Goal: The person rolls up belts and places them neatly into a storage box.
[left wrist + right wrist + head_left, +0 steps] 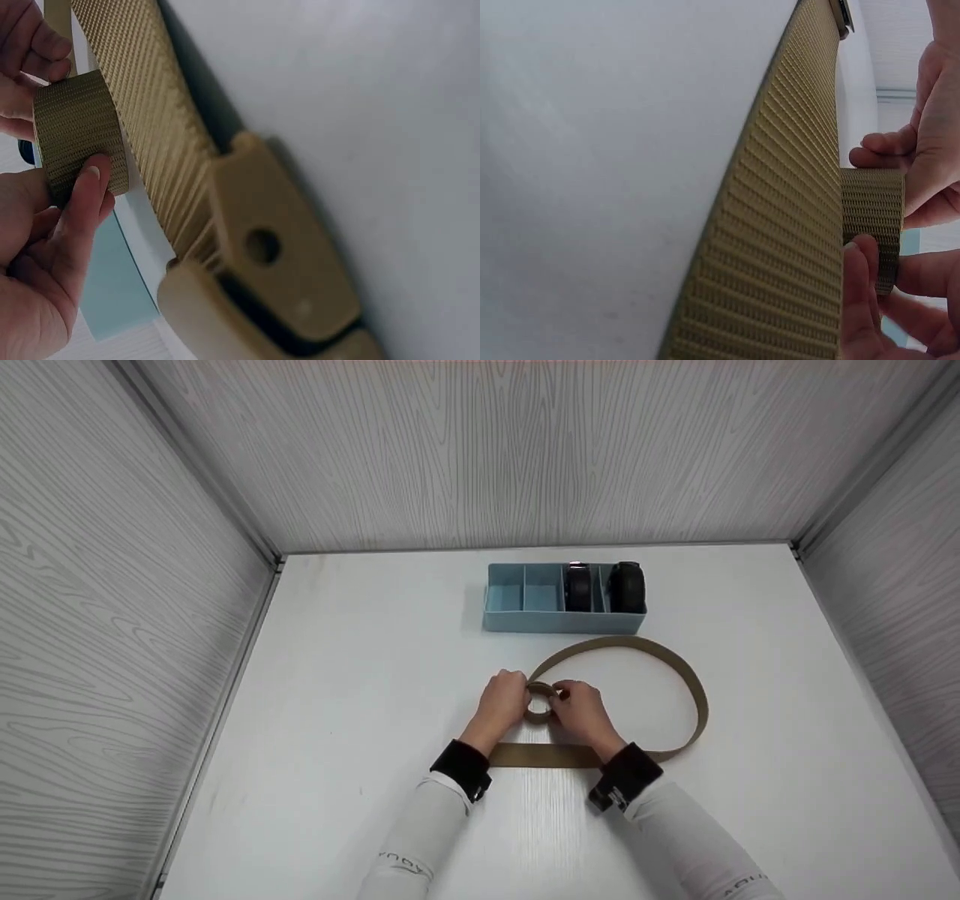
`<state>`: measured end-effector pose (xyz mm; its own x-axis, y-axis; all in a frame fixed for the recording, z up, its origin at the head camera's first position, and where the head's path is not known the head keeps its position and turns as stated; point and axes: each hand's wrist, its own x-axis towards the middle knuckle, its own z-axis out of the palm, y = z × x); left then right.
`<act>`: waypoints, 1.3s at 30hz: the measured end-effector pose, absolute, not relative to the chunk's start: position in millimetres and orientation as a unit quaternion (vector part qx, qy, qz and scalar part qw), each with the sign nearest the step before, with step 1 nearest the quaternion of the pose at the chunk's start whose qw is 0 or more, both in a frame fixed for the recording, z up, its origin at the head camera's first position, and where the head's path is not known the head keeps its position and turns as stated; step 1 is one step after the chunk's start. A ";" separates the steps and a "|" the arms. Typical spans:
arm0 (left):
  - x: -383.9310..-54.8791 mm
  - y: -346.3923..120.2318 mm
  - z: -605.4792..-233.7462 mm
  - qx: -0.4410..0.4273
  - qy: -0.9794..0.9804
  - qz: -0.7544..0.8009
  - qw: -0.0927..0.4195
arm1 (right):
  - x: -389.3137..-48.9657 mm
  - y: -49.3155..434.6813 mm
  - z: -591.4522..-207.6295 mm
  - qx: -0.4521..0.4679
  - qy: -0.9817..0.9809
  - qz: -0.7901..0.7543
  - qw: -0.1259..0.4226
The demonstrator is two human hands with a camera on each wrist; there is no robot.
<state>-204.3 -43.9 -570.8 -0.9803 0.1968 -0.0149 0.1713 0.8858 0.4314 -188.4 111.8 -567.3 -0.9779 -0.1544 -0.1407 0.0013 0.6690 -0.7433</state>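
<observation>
An olive-tan webbing belt has one end wound into a small upright coil (538,718). On the coil's left side, my left hand (504,701) grips it between thumb and fingers. My right hand (583,712) pinches the opposite side. From the coil the loose strap (694,690) sweeps in a wide loop to the right, then runs back in front of both hands. In the left wrist view the belt's tan plastic buckle (277,240) lies on the table near the left wrist; the left forearm hides it in the head view.
Behind the loop stands a light blue divided tray (559,622). Its right part holds two black coils (578,587), seemingly rolled belts; the left compartments show bare bottoms. Grey wood-grain panels (480,457) border the white table (360,645) at the back and sides.
</observation>
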 end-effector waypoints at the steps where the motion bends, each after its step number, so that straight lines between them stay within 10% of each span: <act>1: -204.5 -43.3 -570.8 0.095 0.969 0.227 0.029 | -187.7 111.6 -566.5 -0.036 0.912 -0.398 0.094; 39: -208.5 -33.6 -563.3 0.123 0.974 0.189 0.023 | -188.2 116.4 -562.2 -0.018 0.900 -0.421 0.113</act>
<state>-208.5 -33.6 -563.3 -0.9688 0.2478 0.0025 0.2308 0.8987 0.3730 -188.2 116.4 -562.2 -0.9739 -0.1270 -0.1884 0.0630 0.6457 -0.7610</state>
